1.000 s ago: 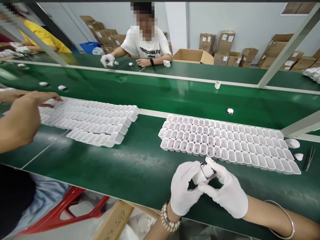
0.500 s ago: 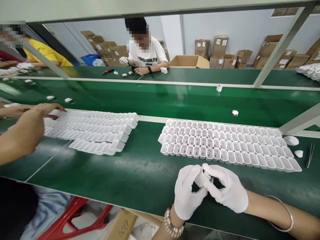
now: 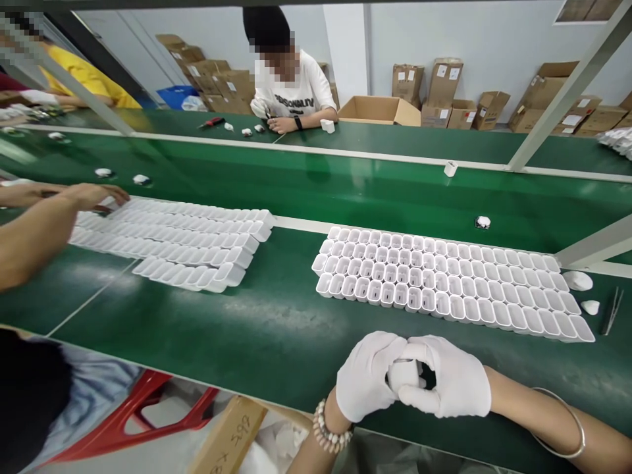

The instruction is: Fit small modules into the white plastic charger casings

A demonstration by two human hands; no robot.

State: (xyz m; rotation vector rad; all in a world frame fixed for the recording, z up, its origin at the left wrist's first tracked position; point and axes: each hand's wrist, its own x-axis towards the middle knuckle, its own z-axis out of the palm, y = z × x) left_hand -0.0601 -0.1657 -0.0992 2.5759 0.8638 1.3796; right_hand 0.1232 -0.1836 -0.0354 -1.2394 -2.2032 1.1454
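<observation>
Both my hands wear white gloves and meet over the near edge of the green table. My left hand [image 3: 368, 375] and my right hand [image 3: 451, 382] are closed together round a small white plastic part [image 3: 402, 374], mostly hidden by the fingers. Just beyond them lie rows of open white plastic shells [image 3: 444, 283], several rows deep, side by side on the table.
A second block of white shells [image 3: 182, 240] lies to the left, where a co-worker's bare hands [image 3: 93, 195] reach over it. Loose white parts [image 3: 482, 222] ride the green belt behind. Tweezers [image 3: 611, 311] and two white pieces [image 3: 577, 281] lie at right. A person sits opposite; cardboard boxes line the wall.
My hands have drawn closer together and folded round the white part, hiding its dark face. The co-worker's arm at left has dropped lower. Parts on the belt have shifted right.
</observation>
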